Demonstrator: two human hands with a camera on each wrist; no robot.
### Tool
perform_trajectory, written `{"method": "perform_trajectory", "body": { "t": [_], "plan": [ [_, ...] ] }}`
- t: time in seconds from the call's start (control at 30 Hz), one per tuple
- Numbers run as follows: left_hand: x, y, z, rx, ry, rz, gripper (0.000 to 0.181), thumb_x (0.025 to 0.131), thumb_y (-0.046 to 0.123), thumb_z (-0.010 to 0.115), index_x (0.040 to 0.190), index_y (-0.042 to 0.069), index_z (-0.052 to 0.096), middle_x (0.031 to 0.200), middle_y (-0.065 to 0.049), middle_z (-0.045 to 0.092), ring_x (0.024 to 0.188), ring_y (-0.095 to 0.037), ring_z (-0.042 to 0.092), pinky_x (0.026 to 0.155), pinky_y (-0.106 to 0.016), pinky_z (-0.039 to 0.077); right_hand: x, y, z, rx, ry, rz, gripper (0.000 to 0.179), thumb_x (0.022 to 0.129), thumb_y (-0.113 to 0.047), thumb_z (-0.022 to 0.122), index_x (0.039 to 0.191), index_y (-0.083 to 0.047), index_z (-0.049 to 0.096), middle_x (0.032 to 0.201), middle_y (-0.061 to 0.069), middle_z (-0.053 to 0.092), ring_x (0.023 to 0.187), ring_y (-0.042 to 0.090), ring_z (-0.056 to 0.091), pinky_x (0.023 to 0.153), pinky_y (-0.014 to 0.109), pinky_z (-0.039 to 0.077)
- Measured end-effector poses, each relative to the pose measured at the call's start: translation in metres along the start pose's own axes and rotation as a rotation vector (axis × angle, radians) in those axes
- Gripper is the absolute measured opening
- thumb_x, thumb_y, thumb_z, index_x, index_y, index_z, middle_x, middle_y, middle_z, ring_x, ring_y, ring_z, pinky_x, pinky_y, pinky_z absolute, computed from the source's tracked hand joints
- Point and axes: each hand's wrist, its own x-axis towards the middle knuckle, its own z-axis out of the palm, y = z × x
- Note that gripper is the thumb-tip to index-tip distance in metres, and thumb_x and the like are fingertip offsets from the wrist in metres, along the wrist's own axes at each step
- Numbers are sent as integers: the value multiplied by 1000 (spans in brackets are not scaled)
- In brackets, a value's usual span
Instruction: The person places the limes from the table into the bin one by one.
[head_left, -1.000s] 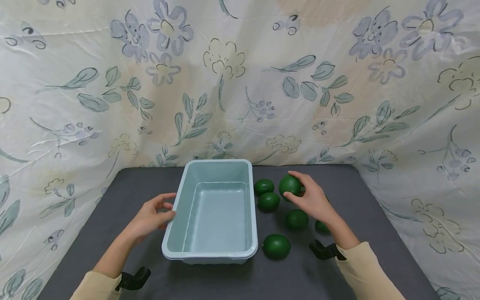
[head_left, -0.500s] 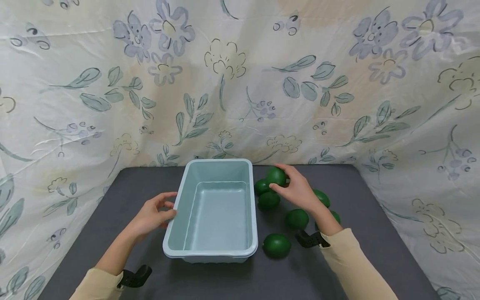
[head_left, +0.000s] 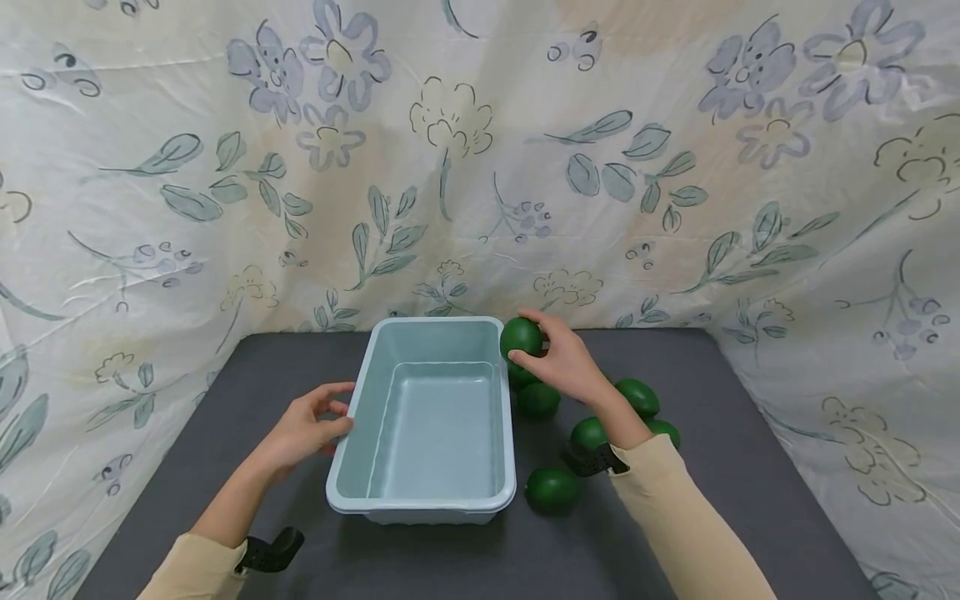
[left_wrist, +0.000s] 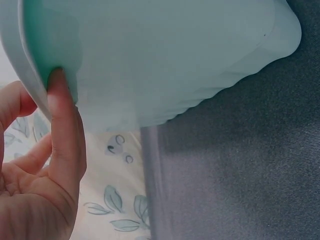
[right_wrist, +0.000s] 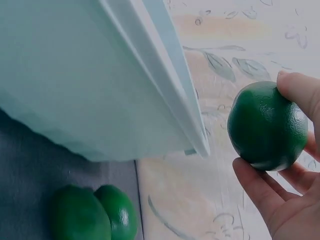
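My right hand (head_left: 562,358) holds a dark green, glossy, rounded fruit (right_wrist: 267,126), with thumb and fingertips on opposite sides of it. In the head view it is at the far right corner of a pale blue-green plastic bin (head_left: 420,505), level with the rim; the right wrist view shows a gap between them. The bin's inside is bare. My left hand (head_left: 303,429) touches the bin's left side. In the left wrist view one digit (left_wrist: 62,120) lies straight against the outer wall under the rim, another fingertip is at the rim's edge.
Several similar green fruits lie right of the bin: one close by (head_left: 538,401), one near the front (head_left: 553,492), others (head_left: 637,397) partly behind the right forearm. A dark grey table (head_left: 405,567) bears everything, with a floral cloth (head_left: 480,167) behind and at the sides.
My right hand has carried the green fruit leftward and slightly away from me, over the other fruits to the bin's far right corner. The left hand and the bin stay nearly still.
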Motion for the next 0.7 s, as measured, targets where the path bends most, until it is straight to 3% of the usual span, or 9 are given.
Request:
{"method": "perform_trajectory", "body": {
  "t": [0.33, 0.7],
  "plan": [
    [0, 1, 0, -6, -3, -8, 57, 86, 10, 59, 138, 9, 35, 106, -19, 53, 81, -22, 62, 63, -38, 55, 12, -18, 16, 47, -7, -58, 62, 83, -25, 68, 136, -9, 41, 131, 10, 46, 104, 24, 55, 78, 37, 51],
    [0, 3, 0, -17, -5, -15, 58, 86, 10, 59, 138, 9, 35, 106, -19, 52, 80, -22, 62, 63, -38, 55, 13, -35, 35, 108, -76, -31, 62, 83, -25, 67, 137, -14, 40, 135, 7, 42, 107, 22, 54, 74, 32, 52]
  ]
}}
